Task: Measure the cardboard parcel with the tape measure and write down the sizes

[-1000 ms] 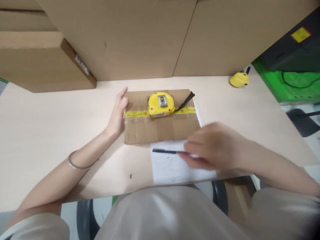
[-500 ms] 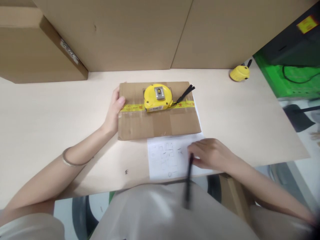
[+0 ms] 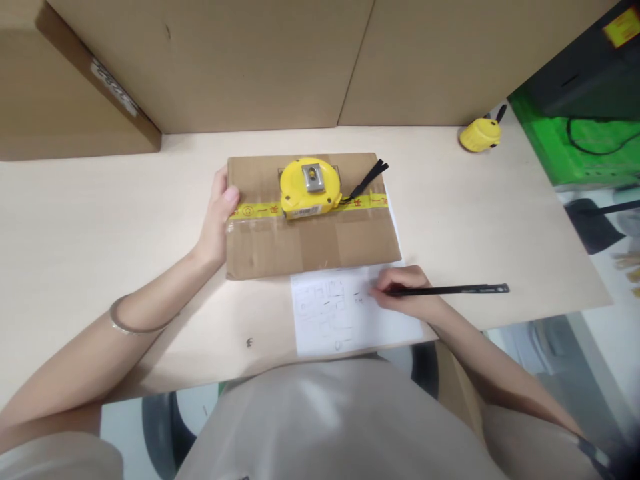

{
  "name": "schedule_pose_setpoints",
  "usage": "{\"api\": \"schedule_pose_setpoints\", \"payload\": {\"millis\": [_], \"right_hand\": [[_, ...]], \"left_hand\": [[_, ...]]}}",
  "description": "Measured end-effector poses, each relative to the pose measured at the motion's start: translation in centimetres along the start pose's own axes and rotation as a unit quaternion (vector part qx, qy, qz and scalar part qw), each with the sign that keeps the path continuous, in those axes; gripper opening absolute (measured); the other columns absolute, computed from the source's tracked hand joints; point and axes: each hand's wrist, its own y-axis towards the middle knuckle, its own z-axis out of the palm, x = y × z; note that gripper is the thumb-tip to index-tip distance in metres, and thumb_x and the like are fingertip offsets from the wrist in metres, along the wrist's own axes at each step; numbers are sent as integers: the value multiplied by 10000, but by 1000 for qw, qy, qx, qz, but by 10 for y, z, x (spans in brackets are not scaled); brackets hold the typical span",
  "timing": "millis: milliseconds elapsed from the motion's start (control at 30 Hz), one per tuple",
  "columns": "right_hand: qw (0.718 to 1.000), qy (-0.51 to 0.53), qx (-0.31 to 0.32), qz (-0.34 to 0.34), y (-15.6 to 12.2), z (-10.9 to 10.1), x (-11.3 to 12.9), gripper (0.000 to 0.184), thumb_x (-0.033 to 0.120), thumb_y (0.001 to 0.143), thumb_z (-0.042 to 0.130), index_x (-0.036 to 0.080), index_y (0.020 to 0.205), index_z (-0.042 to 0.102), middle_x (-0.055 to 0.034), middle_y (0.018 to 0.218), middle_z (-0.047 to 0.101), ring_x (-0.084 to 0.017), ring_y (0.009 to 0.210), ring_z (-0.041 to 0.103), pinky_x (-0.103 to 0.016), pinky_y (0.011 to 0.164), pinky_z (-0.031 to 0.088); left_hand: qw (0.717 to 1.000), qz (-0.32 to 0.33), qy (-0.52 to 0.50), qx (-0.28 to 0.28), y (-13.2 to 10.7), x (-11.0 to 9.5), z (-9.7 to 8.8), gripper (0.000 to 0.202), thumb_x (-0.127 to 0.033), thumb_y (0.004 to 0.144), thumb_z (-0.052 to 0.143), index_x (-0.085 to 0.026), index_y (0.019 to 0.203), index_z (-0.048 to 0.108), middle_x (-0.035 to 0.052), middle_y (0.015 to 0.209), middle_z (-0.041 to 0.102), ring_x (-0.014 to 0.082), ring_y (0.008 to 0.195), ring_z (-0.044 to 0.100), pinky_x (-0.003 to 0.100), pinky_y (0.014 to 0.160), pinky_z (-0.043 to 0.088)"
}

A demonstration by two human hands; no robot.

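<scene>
My left hand grips the left side of a small cardboard box, its thumb on the top edge and the fingers partly hidden along the side. A yellow tape measure with a black wrist strap lies on the box, over a band of yellow printed tape. Under the box's near edge sticks out a white sheet of paper with handwritten marks and drawn shapes. My right hand rests on the right part of this sheet, closed around a long black pen whose far end points right.
Big cardboard boxes stand along the back of the table. Another carton is at the back left. A second yellow tape measure sits at the back right, near a green surface with a black cable.
The pen has swung from pointing toward my body to pointing right, within my right hand. My left hand remains on the box; the whole view has shifted slightly.
</scene>
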Motion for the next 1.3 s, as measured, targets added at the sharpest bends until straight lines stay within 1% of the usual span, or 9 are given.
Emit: {"api": "schedule_pose_setpoints", "payload": {"millis": [67, 167, 300, 467, 633, 833, 1000, 1067, 1300], "right_hand": [[1000, -2, -3, 0, 0, -1, 0, 330, 228, 858, 681, 196, 600, 478, 53, 526, 465, -60, 441, 387, -214, 415, 307], [1000, -7, 4, -3, 0, 0, -1, 313, 237, 855, 696, 192, 609, 507, 50, 538, 479, -62, 464, 409, -212, 438, 330], [1000, -18, 8, -6, -1, 2, -3, 302, 218, 851, 689, 187, 610, 510, 50, 550, 474, -58, 477, 411, -207, 448, 328], [1000, -26, 10, -10, -1, 2, -5, 314, 205, 850, 668, 184, 595, 487, 51, 544, 447, -53, 477, 392, -208, 446, 308], [999, -30, 14, -6, -2, 1, -4, 320, 218, 865, 660, 185, 602, 480, 48, 551, 447, -56, 488, 393, -216, 460, 315], [999, -33, 14, -15, -1, 1, -4, 327, 175, 851, 637, 183, 592, 437, 50, 562, 418, -53, 498, 366, -222, 468, 294], [999, -28, 15, -16, -1, 1, -3, 327, 182, 860, 646, 183, 599, 449, 51, 561, 428, -53, 496, 376, -216, 466, 301], [999, -26, 17, -18, -1, 0, -3, 330, 181, 859, 646, 182, 596, 447, 50, 560, 429, -53, 495, 375, -217, 467, 303], [999, -23, 23, -14, -1, 0, -2, 330, 184, 864, 643, 183, 594, 455, 47, 560, 437, -57, 494, 384, -224, 469, 307]], "left_hand": [[1000, 0, -20, -7, -1, -2, 1, 434, -576, 887, 587, -330, 1242, 551, -22, 1410, 569, 302, 1407, 427, 430, 1188, 373], [999, 5, -38, -9, -2, -4, 3, 393, -547, 895, 605, -299, 1198, 576, -9, 1381, 593, 296, 1373, 465, 409, 1167, 383], [999, 21, -46, 1, 0, 0, 1, 373, -516, 929, 583, -307, 1238, 584, -3, 1372, 591, 280, 1352, 488, 395, 1143, 397], [997, 65, -31, 6, 5, 13, -6, 418, -597, 861, 637, -330, 1181, 602, 7, 1282, 625, 284, 1315, 530, 396, 1080, 457], [998, 56, -41, -4, 8, 16, -9, 441, -606, 836, 669, -310, 1158, 614, 14, 1265, 636, 278, 1223, 579, 394, 1024, 497], [997, 60, -45, 0, 7, 14, -8, 429, -580, 849, 671, -288, 1159, 617, 27, 1264, 632, 274, 1212, 576, 394, 1014, 497], [997, 51, -59, -5, 7, 13, -8, 447, -598, 814, 705, -300, 1138, 630, 12, 1179, 647, 263, 1170, 586, 376, 993, 510], [997, 53, -56, -5, 7, 13, -8, 439, -595, 824, 697, -296, 1137, 632, 13, 1161, 643, 257, 1147, 589, 374, 992, 512], [997, 58, -59, 8, 8, 14, -7, 443, -582, 848, 679, -311, 1194, 624, 18, 1210, 622, 252, 1142, 592, 385, 999, 515]]}}
